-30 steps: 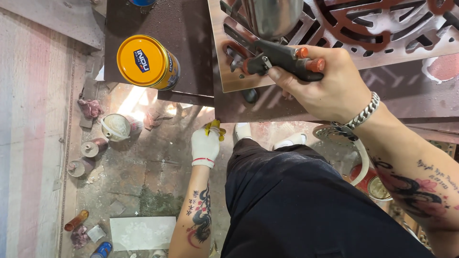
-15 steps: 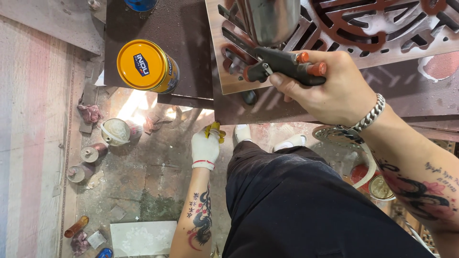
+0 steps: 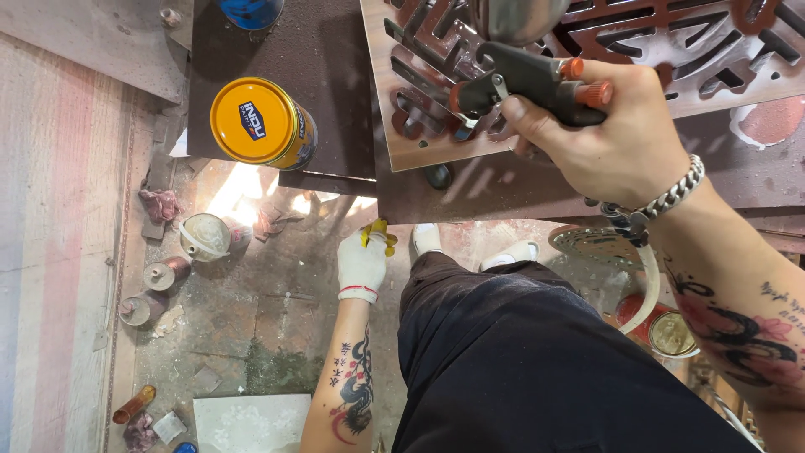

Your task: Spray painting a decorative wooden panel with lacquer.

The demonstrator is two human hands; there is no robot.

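Biggest thing here is the dark brown tabletop, seen from straight above, with the dusty concrete floor below its near edge. Lying flat on the tabletop toward the far right corner is a cut-out metal panel, reddish brown with a lattice pattern, its near left corner sitting well in from the near edge. The right hand is bare, chain bracelet at the wrist, fingers wrapped tight around the handle of a spray gun that's over the panel's near left part; the shiny cup on top runs out of view. A yellow-lidded can stands near the near edge, well left of the panel. The left hand wears a white glove and hangs down below the near edge, fingers closed on something small and yellow, can't tell what it is.
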